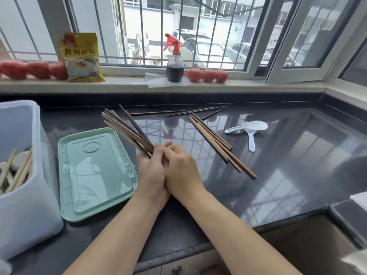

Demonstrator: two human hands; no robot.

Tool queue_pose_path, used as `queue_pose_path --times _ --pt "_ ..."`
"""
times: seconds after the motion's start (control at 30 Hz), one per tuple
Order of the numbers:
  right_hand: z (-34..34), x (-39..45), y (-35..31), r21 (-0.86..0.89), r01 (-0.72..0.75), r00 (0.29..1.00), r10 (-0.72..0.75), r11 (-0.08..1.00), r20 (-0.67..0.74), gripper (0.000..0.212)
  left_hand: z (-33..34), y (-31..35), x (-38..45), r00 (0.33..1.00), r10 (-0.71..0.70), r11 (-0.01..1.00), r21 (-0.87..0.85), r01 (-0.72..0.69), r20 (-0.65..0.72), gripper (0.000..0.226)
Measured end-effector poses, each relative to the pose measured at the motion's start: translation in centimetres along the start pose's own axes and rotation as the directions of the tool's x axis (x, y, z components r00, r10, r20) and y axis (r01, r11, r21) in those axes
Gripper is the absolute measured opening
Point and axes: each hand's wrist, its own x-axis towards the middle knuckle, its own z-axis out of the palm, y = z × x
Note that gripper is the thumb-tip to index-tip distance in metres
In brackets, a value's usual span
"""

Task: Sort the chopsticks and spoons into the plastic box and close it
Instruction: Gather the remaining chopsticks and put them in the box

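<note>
- A bundle of chopsticks [127, 130] is gripped in the left hand [152, 175], the fingers being curled round the near ends; the sticks fan out up and to the far left, above the lid.
- The right hand [181, 171] is pressed against the left hand, its fingers curled over the same near ends of the bundle.
- Both hands are held close together above the middle of the dark bench [278, 165].
- A second group of chopsticks [216, 143] lies flat on the bench just right of the hands, slanting from far left to near right, apart from the fingers.
- A few loose chopsticks [178, 112] are scattered farther back, near the far edge of the bench.
- Two white spoons [250, 130] lie together on the bench, well right of the hands.
- The white plastic box [29, 205] stands open at the left edge, with pale chopsticks and a white spoon seen inside.
- The green lid [95, 173] lies flat on the bench between the box and the hands.
- On the windowsill [258, 84] tomatoes [207, 75], a yellow packet [82, 56] and a spray bottle [174, 62] are seen.
</note>
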Motion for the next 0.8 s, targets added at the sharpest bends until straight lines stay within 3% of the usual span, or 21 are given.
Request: queue_pose_path --times 0.1,0.17,0.23,0.3,0.37,0.43,0.5,0.57,0.63,0.73,0.8 --pt "-0.3 -0.1 -0.2 -0.024 0.025 1.0 -0.025 0.999 0.001 0.026 -0.3 0.3 0.2 0.998 -0.056 0.998 0.005 0.056 0.033 0.033" --pt "-1.1 -0.8 -0.9 0.044 0.081 0.992 -0.084 0.996 0.096 0.029 -0.7 0.6 0.4 1.0 -0.019 0.999 0.035 0.02 -0.009 0.034" --pt "-2.6 -2.4 -1.4 0.117 0.151 0.971 -0.17 0.981 0.167 0.039 -0.7 1.2 0.7 0.995 0.088 0.994 0.068 -0.084 -0.055 0.031" --pt "-4.3 -4.4 -1.0 0.072 0.196 0.975 -0.202 0.978 0.091 0.033 -0.7 1.8 0.7 0.963 0.266 0.959 0.113 -0.26 -0.038 0.026" --pt "-6.2 -5.3 1.3 -0.072 0.121 0.988 -0.127 0.99 -0.086 0.019 -0.9 1.8 0.8 0.899 0.432 0.875 0.206 -0.438 0.076 0.021" --pt "-8.0 -4.4 5.0 -0.227 -0.079 0.975 0.028 0.971 -0.219 0.017 -1.1 1.3 0.6 0.826 0.518 0.734 0.379 -0.563 0.224 0.022" --pt "-9.1 -2.7 8.8 -0.411 -0.203 0.967 0.115 0.889 -0.228 0.016 -1.1 0.6 0.3 0.766 0.521 0.546 0.544 -0.637 0.375 0.026" --pt "-9.0 -1.3 10.9 -0.543 -0.226 0.974 0.181 0.808 -0.136 0.012 -0.9 0.1 0.0 0.768 0.469 0.475 0.608 -0.636 0.437 0.03" --pt "-8.1 -0.5 11.3 -0.613 -0.218 0.973 0.22 0.76 -0.074 0.014 -0.8 0.1 0.2 0.817 0.406 0.541 0.613 -0.576 0.409 0.031" --pt "-7.5 -0.2 11.0 -0.636 -0.233 0.97 0.219 0.736 -0.103 0.013 -1.0 0.5 0.8 0.909 0.317 0.71 0.568 -0.416 0.271 0.024" --pt "-7.7 -0.5 10.7 -0.636 -0.242 0.969 0.214 0.733 -0.123 0.008 -1.1 0.7 0.8 0.927 0.283 0.751 0.544 -0.373 0.245 0.019"
